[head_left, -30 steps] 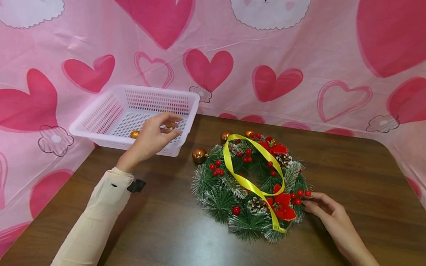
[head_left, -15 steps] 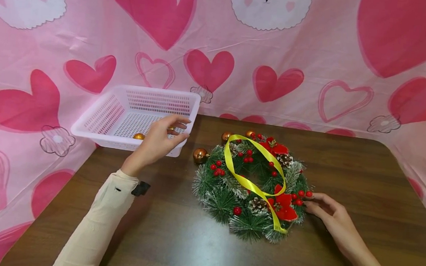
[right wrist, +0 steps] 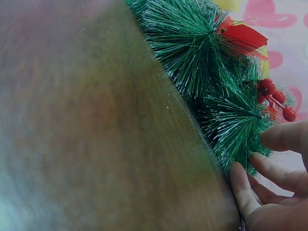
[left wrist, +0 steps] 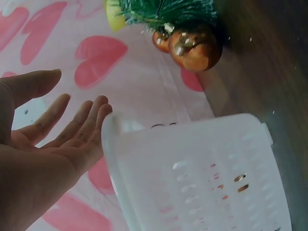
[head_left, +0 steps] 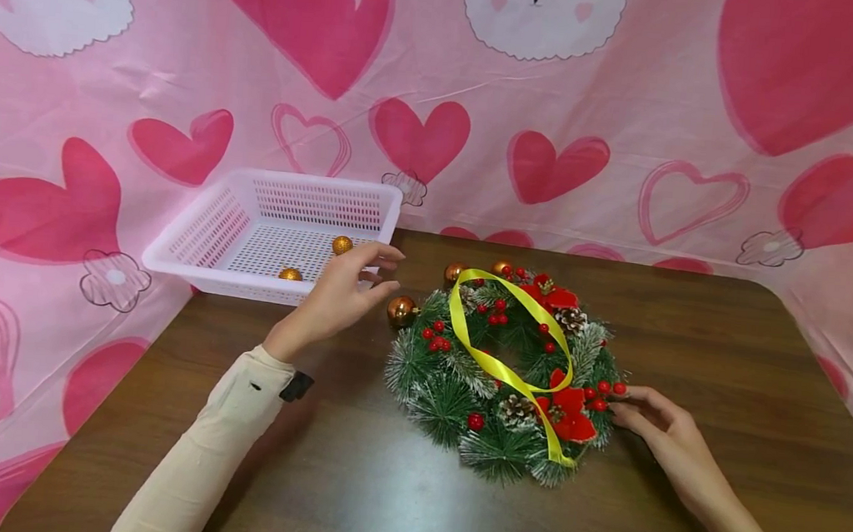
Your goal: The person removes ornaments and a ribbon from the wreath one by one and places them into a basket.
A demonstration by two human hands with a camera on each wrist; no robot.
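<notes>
A green wreath with red berries, pine cones, red flowers and a yellow ribbon lies on the dark wooden table. My left hand is open, with its fingertips just left of a gold ball on the wreath's upper left edge and not touching it. In the left wrist view the left hand is spread beside the basket, with the gold ball beyond. My right hand rests on the wreath's right edge, by the red berries. The right wrist view shows its fingers against the needles.
A white slotted basket stands at the table's far left corner and holds two gold balls. Two more gold balls sit on the wreath's far edge. Pink heart-print cloth walls the table.
My left hand has moved right, from over the basket toward the gold ball on the wreath. A second gold ball now shows in the basket. The right hand has stayed put.
</notes>
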